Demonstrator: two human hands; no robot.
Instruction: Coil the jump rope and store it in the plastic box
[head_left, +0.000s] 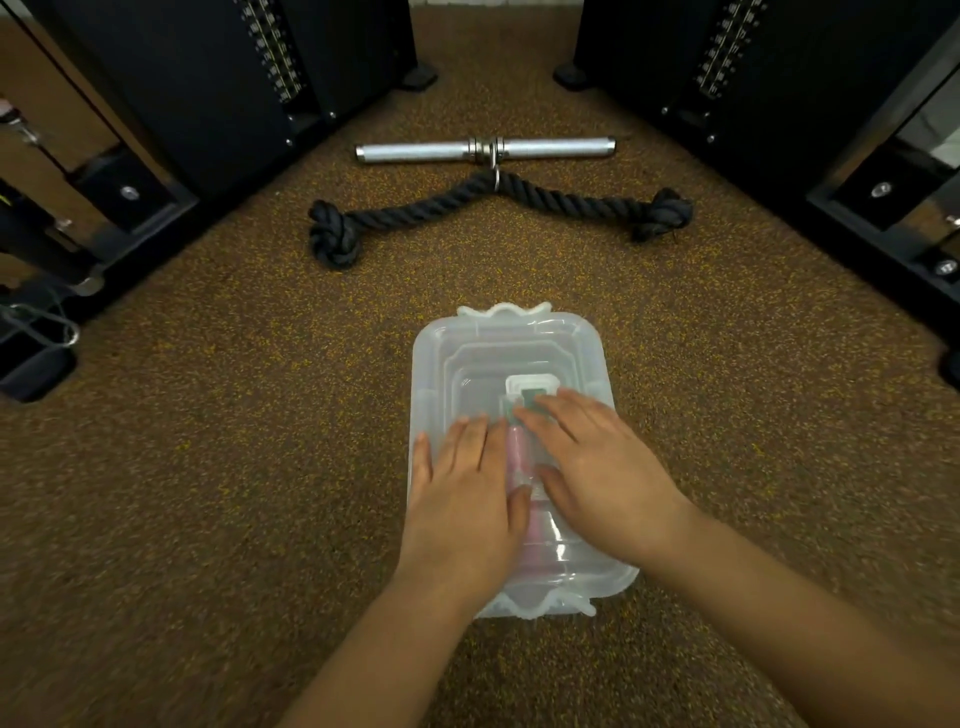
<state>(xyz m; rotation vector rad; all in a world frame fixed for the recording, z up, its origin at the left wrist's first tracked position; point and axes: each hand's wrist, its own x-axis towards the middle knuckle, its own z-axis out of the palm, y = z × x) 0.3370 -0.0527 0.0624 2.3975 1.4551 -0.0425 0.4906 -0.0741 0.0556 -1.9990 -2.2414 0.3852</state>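
Two hands lie flat on the lid of the plastic box (511, 353), which sits on the speckled brown floor (208, 467) with its long axis running straight away from the person, one short end near the wrists and the other toward the black rope attachment.

On the left half of the lid, the left hand (465, 488) rests palm down with fingers spread and nearly straight, gripping nothing, its thumb angled in toward the middle of the box. Between the two hands, through the cloudy plastic, a pink shape shows that seems to be the jump rope (519, 457); it lies inside the box along the same long axis. How it is coiled cannot be made out through the lid.

On the right half, the right hand (597, 462) also lies open and flat, holding nothing, its fingertips reaching a small raised rectangle on the lid with a dark green patch (531, 397). No writing on it is legible.

Beyond the far end of the box, the thick black rope attachment (493, 210) lies crosswise with a knot at each end, hooked at its middle by a ring to a short metal bar (485, 149) lying crosswise just behind it. Black weight machines (208, 78) flank both, left and right; the numbers on their stacks are too small to read.
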